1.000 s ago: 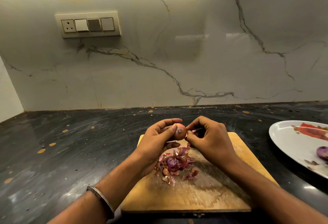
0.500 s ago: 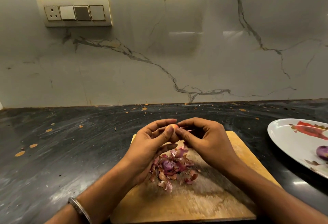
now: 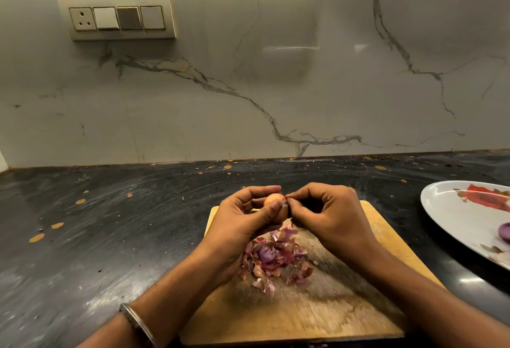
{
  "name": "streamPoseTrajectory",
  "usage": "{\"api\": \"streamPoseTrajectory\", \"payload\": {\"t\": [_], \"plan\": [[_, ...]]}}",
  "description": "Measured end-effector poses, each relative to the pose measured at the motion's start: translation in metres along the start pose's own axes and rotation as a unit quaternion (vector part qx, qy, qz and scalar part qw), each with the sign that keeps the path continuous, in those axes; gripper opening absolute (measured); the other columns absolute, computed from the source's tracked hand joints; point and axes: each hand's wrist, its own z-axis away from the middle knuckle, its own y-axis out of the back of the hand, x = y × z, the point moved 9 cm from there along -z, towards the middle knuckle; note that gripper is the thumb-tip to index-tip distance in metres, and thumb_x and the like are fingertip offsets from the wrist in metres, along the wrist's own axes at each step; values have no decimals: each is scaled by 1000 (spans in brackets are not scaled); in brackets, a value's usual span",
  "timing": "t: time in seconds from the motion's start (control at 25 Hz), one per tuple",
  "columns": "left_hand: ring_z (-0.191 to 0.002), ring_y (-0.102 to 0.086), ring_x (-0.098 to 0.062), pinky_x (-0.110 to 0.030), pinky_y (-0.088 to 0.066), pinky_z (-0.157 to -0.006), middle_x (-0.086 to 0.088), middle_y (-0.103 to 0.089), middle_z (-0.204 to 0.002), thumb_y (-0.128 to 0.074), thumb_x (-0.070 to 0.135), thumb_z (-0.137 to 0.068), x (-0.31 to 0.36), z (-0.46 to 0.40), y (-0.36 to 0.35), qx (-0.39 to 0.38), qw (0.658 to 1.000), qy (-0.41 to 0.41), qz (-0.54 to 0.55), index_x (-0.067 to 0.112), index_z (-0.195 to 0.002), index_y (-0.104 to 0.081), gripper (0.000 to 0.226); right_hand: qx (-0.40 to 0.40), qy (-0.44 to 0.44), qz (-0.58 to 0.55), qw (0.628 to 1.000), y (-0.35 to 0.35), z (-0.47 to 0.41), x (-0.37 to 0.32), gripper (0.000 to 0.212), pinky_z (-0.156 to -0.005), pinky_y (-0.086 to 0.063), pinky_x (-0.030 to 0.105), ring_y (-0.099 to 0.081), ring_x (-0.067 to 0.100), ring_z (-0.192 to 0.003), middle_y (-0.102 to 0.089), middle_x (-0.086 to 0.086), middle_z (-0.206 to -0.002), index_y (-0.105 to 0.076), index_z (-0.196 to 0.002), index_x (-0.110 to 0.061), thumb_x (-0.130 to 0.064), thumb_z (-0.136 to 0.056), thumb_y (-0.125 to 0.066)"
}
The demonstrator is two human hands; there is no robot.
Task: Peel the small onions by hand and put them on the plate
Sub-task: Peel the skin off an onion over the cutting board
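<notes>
Onion (image 3: 273, 201) back in view; left hand (image 3: 242, 226) grips it, right hand (image 3: 328, 218) fingertips pinch, probably skin, above peel pile (image 3: 276, 260).

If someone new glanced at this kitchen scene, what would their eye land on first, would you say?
Probably the two hands at centre: the left hand grips a small onion above the wooden cutting board while the right hand pinches at its end. Just below lies a pile of purple peels on the board. At the right edge, a white plate on the dark counter holds a peeled onion.
</notes>
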Motion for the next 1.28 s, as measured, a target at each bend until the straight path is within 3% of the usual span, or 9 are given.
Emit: {"api": "streamPoseTrajectory", "payload": {"t": [0.2, 0.68, 0.92, 1.28], "plan": [[-91, -71, -25, -30, -61, -74, -20, -72, -108, -77, 16, -72, 0, -1, 2, -3, 1000, 11, 10, 10, -110, -73, 39, -16, -7, -31, 999, -1, 0, 0, 7, -64, -62, 39, -73, 12, -71, -77, -3, -79, -80, -93, -16, -15, -88, -75], [-96, -72, -31, -35, -60, -79, -13, -73, -103, -81, 15, -71, -6, -2, 0, -1, 1000, -3, -23, 14, -106, -74, 35, 23, 59, 65, 996, 1, 4, -15, 5, -59, -56, 19, -68, 5, -69, -72, -8, -74, -77, -87, -14, -10, -84, -78], [-96, -73, -26, -32, -59, -79, -10, -74, -104, -83, 20, -68, 2, -3, 4, 1, 999, -21, -49, 17, -106, -74, 39, 18, 5, 2, 1000, 1, 3, -6, 9, -62, -56, 17, -70, 4, -70, -75, -8, -77, -79, -94, -15, -10, -88, -74], [-91, -73, -19, -26, -57, -76, -4, -74, -104, -83, 17, -73, 4, -3, 4, -1, 993, -48, -106, 24, -105, -74, 34, 7, -37, -6, 999, 0, 0, 2, 5, -64, -61, 32, -71, 10, -68, -75, -3, -75, -79, -87, -13, -11, -88, -75]]}}
